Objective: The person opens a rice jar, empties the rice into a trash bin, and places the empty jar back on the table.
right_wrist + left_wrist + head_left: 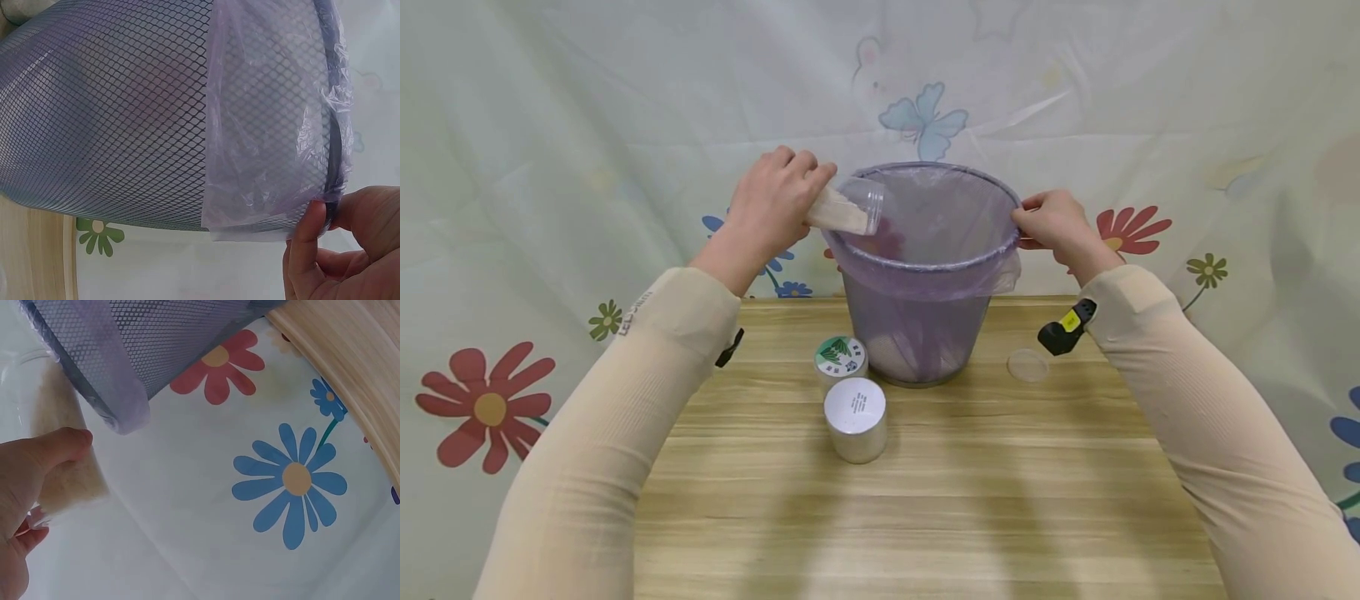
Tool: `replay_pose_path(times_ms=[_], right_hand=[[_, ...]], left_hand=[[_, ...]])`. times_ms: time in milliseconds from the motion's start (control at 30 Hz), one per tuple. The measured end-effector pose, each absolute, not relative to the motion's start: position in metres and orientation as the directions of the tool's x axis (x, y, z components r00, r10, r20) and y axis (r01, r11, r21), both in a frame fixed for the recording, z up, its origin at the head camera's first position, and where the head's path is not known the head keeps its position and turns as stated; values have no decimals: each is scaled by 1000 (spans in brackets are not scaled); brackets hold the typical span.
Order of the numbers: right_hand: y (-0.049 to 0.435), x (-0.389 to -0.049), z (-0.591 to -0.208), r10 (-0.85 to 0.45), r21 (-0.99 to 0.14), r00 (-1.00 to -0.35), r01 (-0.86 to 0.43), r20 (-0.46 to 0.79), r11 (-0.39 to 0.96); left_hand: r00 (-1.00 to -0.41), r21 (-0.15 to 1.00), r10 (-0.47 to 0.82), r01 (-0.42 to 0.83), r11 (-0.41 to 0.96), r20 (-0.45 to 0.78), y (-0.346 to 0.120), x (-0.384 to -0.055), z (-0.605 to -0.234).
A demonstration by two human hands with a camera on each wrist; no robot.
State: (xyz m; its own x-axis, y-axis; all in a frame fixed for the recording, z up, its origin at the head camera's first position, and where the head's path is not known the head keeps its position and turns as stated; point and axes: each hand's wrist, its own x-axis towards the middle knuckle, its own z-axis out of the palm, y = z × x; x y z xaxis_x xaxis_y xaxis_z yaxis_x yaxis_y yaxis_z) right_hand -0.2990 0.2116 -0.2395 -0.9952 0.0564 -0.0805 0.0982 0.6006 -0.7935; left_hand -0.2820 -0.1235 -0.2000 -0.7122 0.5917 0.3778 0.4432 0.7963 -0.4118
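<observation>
My left hand point(778, 200) grips a clear plastic jar point(852, 210) with off-white contents, tipped sideways so its open mouth lies at the left rim of a mesh wastebasket point(880, 333). Thumb and fingers wrap the jar point(69, 469) in the left wrist view; whether its contents are powder or grains I cannot tell. A thin purple bin bag point(917, 282) lines the wastebasket and folds over its rim. On the opposite side, my right hand point(1056, 223) pinches the rim and the bag point(262, 137) between thumb and fingers. Something pale shows through the mesh near the bottom.
Two more jars stand left of the wastebasket's foot: one with a white top point(855, 406), one behind it with a green-and-white label point(841, 357). A clear round lid point(1028, 365) lies to the right on the wooden table point(925, 500). A flower-printed curtain point(662, 125) hangs behind.
</observation>
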Motion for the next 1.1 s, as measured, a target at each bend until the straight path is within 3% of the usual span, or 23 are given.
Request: replay_pose_path(times_ms=[1100], right_hand=[[212,-299,-238,51,-795,-995,103,-90,598]], left_hand=[[-676,-418,630,481,771,383,-126,-281,-200]])
